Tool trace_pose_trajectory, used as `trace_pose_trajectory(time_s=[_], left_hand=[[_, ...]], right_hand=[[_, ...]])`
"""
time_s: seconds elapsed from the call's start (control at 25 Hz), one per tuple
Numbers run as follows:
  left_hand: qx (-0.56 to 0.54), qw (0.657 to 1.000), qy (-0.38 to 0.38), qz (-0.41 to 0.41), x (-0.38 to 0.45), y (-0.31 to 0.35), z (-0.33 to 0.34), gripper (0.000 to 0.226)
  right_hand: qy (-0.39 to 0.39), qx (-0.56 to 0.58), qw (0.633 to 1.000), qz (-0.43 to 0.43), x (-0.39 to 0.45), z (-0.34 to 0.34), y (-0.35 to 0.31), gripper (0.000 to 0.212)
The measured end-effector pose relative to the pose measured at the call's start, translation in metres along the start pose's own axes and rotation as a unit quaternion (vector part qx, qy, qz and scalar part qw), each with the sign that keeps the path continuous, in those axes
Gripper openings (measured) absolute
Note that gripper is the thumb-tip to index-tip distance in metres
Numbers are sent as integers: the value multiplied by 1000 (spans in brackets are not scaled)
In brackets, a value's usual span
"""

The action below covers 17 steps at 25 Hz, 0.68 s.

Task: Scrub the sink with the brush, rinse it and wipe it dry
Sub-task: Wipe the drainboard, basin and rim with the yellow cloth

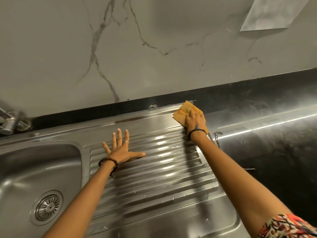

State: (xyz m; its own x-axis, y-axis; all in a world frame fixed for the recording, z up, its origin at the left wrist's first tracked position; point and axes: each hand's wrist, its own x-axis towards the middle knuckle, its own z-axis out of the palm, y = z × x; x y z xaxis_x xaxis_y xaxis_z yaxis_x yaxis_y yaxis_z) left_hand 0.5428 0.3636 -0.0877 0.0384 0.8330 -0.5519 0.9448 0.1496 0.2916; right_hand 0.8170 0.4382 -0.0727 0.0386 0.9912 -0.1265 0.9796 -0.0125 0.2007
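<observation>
Both hands (195, 120) on sink (154, 169)

Tap (8, 122) blurred, cut off at left edge.

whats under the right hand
A folded yellow cloth, pressed by the right hand onto the far corner of the steel drainboard. The metal beneath the cloth is covered, so wet or dry cannot be seen.
</observation>
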Motion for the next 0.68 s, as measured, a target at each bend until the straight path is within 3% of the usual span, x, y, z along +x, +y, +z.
trace_pose_trajectory(time_s=[0.16,0.36,0.48,0.6,0.68], left_hand=[[-4,1000,9,-1,-3,2,1,121],[-23,1000,6,12,-14,3,-2,119],[-7,1000,24,10,-26,12,4,102],[22,991,66,114,-49,30,30,78],[26,984,29,174,-73,39,58,79]], right_hand=[[16,25,998,47,-30,5,2,32],[-13,102,991,90,-76,20,-1,41],[-2,75,992,99,-104,25,6,39],[-22,62,989,131,-139,23,8,35],[-12,37,990,137,-163,29,9,35]])
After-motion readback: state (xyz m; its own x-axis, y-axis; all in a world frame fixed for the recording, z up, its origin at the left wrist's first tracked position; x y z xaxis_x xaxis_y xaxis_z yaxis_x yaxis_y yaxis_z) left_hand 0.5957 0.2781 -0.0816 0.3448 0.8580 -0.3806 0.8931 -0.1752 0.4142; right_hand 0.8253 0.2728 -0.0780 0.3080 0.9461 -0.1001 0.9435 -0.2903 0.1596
